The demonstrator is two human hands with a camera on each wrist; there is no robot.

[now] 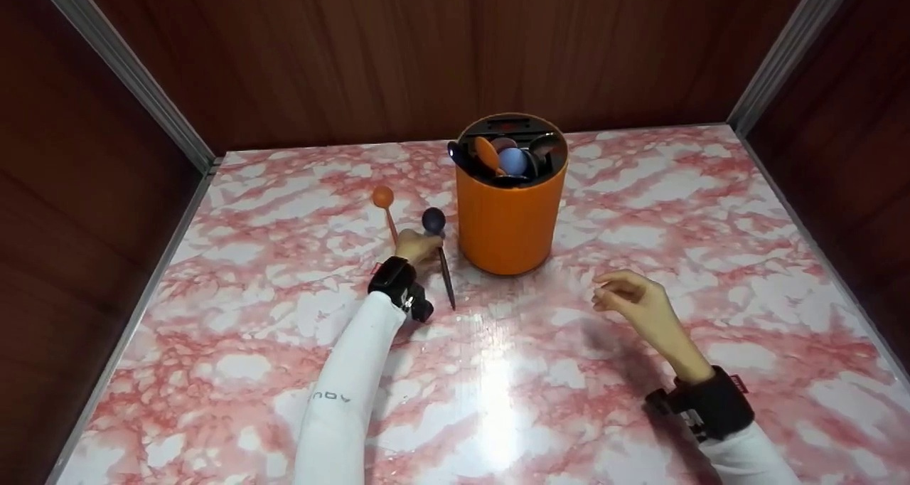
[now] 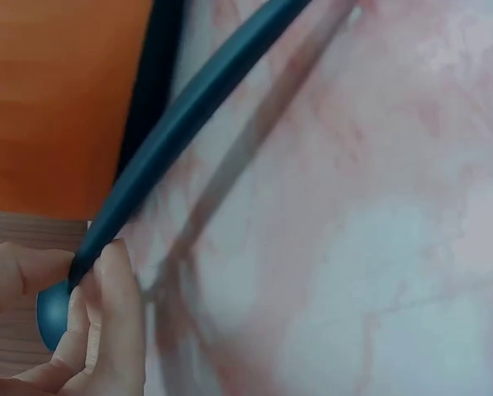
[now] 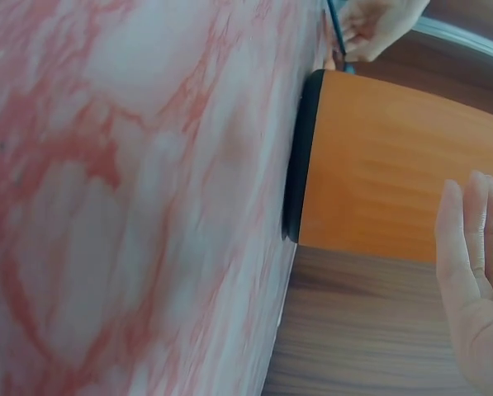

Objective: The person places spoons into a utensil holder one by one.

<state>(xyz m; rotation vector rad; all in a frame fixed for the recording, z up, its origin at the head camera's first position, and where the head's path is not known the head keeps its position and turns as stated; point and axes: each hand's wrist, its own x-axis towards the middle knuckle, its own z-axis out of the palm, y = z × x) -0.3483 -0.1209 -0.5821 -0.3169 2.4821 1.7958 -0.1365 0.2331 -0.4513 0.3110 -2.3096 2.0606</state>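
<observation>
I am looking down at the surface [image 1: 640, 208], and the largest thing on it, the orange holder [image 1: 510, 215], is standing upright ahead of both hands, between them and a little nearer my left. Spoons are sticking out of its top.

The dark spoon [image 1: 442, 257] is lying just left of the holder, apart from its wall. Its long axis is running from the bowl at the far end back toward me, with the handle tip ending just right of my left wrist. My left hand [image 1: 416, 245] is pinching it close under the bowl; in the left wrist view the fingertips [image 2: 106, 289] are curling round the handle near the bowl.

An orange spoon [image 1: 386, 211] is lying just beyond the left hand, on its left side.

My right hand [image 1: 636, 301] is hovering right of the holder, well apart from the dark spoon, fingers loosely curled and holding nothing. So the left hand is the nearer one by far.
</observation>
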